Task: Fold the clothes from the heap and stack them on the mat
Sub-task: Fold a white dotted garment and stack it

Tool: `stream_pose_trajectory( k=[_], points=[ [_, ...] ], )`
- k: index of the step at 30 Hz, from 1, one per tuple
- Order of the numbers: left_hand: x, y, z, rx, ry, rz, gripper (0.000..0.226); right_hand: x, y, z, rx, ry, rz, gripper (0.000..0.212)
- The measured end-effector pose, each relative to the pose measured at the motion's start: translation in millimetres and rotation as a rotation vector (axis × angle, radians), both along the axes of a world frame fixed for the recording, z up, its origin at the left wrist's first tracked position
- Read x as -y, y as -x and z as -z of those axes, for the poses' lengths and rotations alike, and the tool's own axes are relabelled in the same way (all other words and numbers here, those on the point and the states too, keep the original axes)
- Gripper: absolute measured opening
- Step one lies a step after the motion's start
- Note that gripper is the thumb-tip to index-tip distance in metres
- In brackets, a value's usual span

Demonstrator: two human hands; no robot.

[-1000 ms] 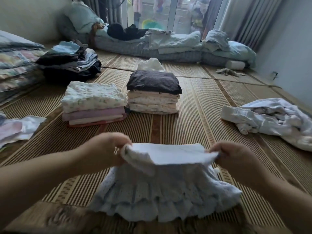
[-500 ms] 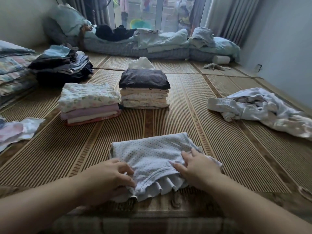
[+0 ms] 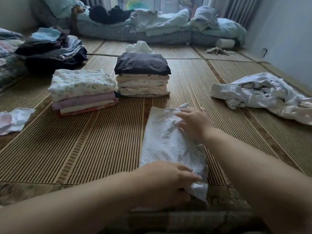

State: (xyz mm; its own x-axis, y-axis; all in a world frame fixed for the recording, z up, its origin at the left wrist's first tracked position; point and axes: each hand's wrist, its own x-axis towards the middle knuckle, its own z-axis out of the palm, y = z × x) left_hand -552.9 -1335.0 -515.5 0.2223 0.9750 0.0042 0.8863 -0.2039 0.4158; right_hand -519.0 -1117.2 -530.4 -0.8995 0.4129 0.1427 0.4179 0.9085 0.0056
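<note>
Two hands work the polka-dot garment (image 3: 167, 139), lying as a narrow strip on the woven mat (image 3: 84, 149): my right hand (image 3: 194, 123) presses its far end, fingers spread flat; my left hand (image 3: 166, 180) pinches the near hem. Best to smooth creases and align edges before folding end to end

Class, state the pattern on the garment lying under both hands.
The garment is white with small dark dots, clearest in the head view.

The striped mat (image 3: 76, 149) carried a floral-topped stack (image 3: 81, 85) and a dark-topped stack (image 3: 141, 68) (just beside each other), a dotted garment (image 3: 162, 141) and a rumpled white heap (image 3: 263, 93).
</note>
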Motion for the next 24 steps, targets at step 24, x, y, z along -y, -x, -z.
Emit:
stream_pose_trajectory(
  k=[24],
  points=[
    [26.2,72.3,-3.4,0.189,0.145,-0.402,0.012,75.1,-113.7,-24.3,0.009,0.699,0.056,0.019]
  ],
)
